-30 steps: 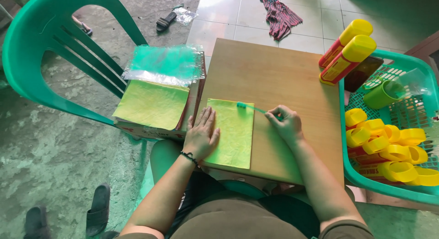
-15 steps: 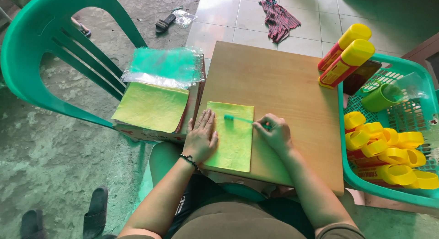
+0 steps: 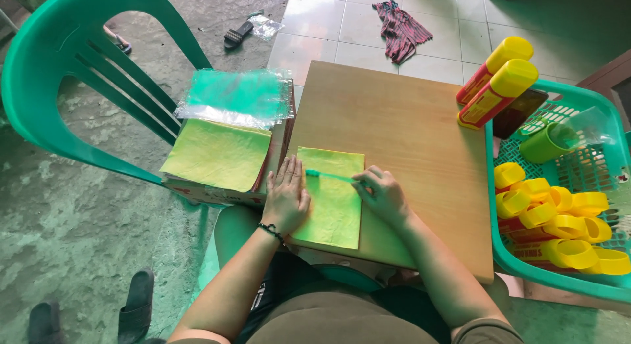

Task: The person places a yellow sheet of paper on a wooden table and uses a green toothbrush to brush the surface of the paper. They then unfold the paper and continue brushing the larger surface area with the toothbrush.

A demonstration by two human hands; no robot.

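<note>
Pinning yellow sheet [image 3: 332,206], left hand [image 3: 286,198] flat

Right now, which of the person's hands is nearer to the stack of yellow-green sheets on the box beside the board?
Left. The left hand lies flat on the single sheet, close beside the stack of yellow-green sheets; the right hand is farther right, holding a thin green stick.

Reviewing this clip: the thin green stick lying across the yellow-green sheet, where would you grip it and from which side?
Probably the right end of the thin green stick, from the right: it lies flat and level, the right hand pinches that end, and the left hand presses the yellow-green sheet beside its left tip.
</note>
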